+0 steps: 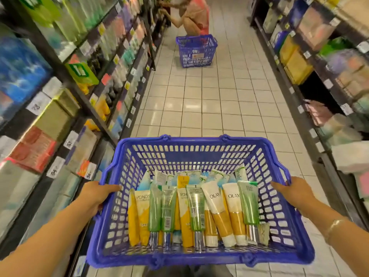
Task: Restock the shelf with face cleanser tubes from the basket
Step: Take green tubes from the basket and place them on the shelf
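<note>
Progress: looks like the very start. Blue basket (199, 154) carried at waist height, 6 o'clock in view, packed w/ face cleanser tubes (191, 208): white-and-amber, yellow-white and green ones, lying side by side, caps mostly toward the carrier. No tube out of the basket, none in either hand. All the shelving work appears left.

Grips: left hand (97, 193) at 8 o'clock, fingers curled over the basket's left rim, clamped on it. Right hand (293, 191) at 4 o'clock, wrapped on the right rim, same. Both busy carrying, so basket likely has to go down before any tube can be picked.

Surface/room: store aisle, pale tiled floor (209, 96) running to 12 o'clock. Shelves (65, 80) at 9–11 o'clock stocked w/ boxed and bottled goods, price tags on edges; blurred, can't tell which bay takes the tubes. More shelving at 1–3 o'clock. Second blue basket (196, 50) on the floor at 12, another person (191, 15) crouched beyond it, reaching into the left shelves.
</note>
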